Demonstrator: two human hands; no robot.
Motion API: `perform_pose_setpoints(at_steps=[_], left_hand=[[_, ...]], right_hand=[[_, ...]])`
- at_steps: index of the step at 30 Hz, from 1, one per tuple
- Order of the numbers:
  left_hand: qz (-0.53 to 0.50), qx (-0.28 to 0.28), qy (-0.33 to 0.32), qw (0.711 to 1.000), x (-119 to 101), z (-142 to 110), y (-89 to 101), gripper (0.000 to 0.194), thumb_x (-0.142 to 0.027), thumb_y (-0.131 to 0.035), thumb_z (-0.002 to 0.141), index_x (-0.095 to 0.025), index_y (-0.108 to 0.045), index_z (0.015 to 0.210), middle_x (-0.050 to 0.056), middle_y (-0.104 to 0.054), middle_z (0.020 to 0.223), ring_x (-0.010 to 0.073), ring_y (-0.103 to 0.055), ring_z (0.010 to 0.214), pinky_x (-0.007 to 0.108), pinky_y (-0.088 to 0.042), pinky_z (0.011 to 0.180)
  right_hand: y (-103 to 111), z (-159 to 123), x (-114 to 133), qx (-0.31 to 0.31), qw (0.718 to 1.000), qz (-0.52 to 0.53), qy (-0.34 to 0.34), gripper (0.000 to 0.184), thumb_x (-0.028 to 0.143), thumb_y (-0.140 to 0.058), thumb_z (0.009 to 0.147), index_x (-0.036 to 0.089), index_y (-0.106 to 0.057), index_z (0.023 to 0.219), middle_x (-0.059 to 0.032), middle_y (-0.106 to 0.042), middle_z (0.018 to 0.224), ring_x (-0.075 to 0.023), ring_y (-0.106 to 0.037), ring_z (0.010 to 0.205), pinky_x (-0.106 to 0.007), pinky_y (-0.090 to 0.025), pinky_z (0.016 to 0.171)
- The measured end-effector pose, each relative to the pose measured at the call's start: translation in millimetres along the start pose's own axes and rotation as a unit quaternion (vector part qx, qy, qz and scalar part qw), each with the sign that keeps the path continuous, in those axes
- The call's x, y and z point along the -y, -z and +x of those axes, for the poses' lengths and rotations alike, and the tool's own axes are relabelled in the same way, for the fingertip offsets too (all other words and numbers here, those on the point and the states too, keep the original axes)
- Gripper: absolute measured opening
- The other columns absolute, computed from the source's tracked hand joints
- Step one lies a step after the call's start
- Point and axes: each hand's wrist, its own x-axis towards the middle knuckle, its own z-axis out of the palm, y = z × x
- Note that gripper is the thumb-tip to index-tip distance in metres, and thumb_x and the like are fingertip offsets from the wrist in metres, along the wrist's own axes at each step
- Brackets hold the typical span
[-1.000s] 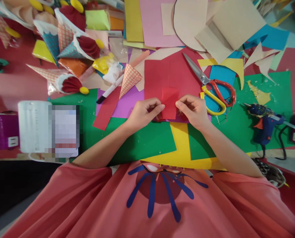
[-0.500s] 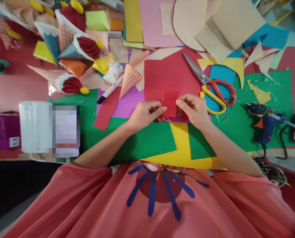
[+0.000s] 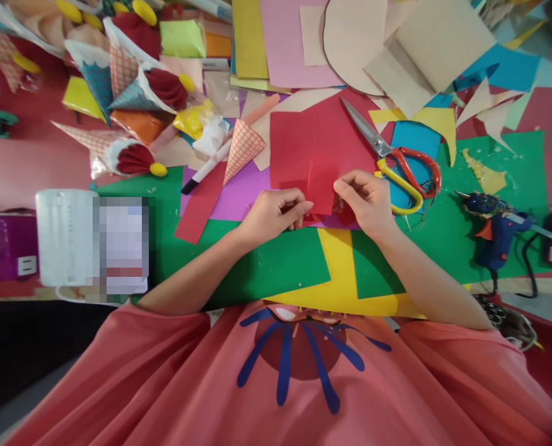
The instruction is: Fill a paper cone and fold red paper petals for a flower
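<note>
A small rectangular piece of red paper stands between my two hands, in front of a larger red sheet. My left hand pinches its lower left edge between thumb and fingers. At the piece's right edge, my right hand has thumb and forefinger pinched together on it. Just right of that hand lie large scissors with one red and one yellow handle. To the left are a small checked cone, a black-capped marker and a red strip.
Finished-looking cones with red tops crowd the upper left. A blue glue gun rests at right on a green sheet. A phone lies at left beside a white device. Paper scraps cover the upper right.
The small red piece has shifted slightly right and upward and tilted a little. My right hand has moved slightly right with it; my left hand stays almost in place.
</note>
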Motion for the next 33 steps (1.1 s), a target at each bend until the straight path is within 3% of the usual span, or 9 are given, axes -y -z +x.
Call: perform_pose_setpoints(at_steps=[6,11,15,18,25,33], left_hand=[[0.000,-0.013,-0.028,1.000,7.5,0.8,-1.9,0.034,-0.045,-0.057,0.088,-0.017,-0.053,0.070,-0.002,-0.061,0.058,0.0061,-0.057,0.050,0.017,-0.045,0.050],[-0.010,-0.128,-0.160,0.979,17.9,5.2,-1.5,0.028,-0.044,-0.065,0.084,-0.020,-0.054,0.092,0.001,-0.065,0.087,0.0083,-0.063,0.074,0.021,-0.052,0.067],[0.043,-0.111,-0.208,0.971,18.1,7.7,1.6,0.021,-0.040,-0.061,0.088,-0.019,-0.063,0.086,0.003,-0.066,0.088,0.0122,-0.064,0.084,0.026,-0.053,0.077],[0.063,-0.092,-0.207,0.972,16.1,7.3,2.4,0.017,-0.034,-0.064,0.087,-0.018,-0.067,0.081,0.003,-0.068,0.085,0.0133,-0.065,0.085,0.028,-0.053,0.080],[0.072,-0.112,-0.182,0.974,13.9,3.6,0.8,0.008,-0.023,-0.066,0.084,-0.019,-0.072,0.087,0.003,-0.068,0.091,0.0117,-0.065,0.085,0.023,-0.054,0.075],[0.013,-0.110,-0.163,0.980,19.6,3.2,0.5,0.033,-0.034,-0.068,0.083,-0.025,-0.066,0.115,0.007,-0.057,0.124,0.0014,-0.057,0.060,0.021,-0.054,0.062]], right_hand=[[0.1,0.8,-0.7,-0.003,1.000,-0.010,0.003,0.036,0.053,-0.068,0.079,0.021,-0.058,0.069,0.0055,-0.056,0.053,-0.0078,-0.052,0.045,-0.023,-0.045,0.048],[0.5,1.1,-0.3,-0.001,1.000,-0.011,0.000,0.036,0.054,-0.069,0.079,0.021,-0.058,0.069,0.0056,-0.056,0.052,-0.0080,-0.053,0.046,-0.023,-0.044,0.047],[0.6,1.2,-0.5,0.003,1.000,-0.018,-0.005,0.036,0.053,-0.069,0.079,0.020,-0.058,0.068,0.0050,-0.058,0.053,-0.0079,-0.053,0.047,-0.022,-0.043,0.047],[0.6,0.9,-0.8,0.010,1.000,-0.027,-0.003,0.037,0.053,-0.068,0.079,0.020,-0.058,0.068,0.0049,-0.057,0.054,-0.0075,-0.053,0.047,-0.022,-0.042,0.047],[0.3,0.1,-0.2,0.021,0.999,-0.047,-0.005,0.038,0.055,-0.066,0.081,0.020,-0.059,0.069,0.0043,-0.058,0.056,-0.0079,-0.054,0.050,-0.022,-0.043,0.049],[0.5,-0.3,-0.9,0.021,0.998,-0.058,-0.002,0.039,0.056,-0.066,0.080,0.019,-0.058,0.069,0.0047,-0.056,0.057,-0.0078,-0.052,0.050,-0.022,-0.042,0.049]])
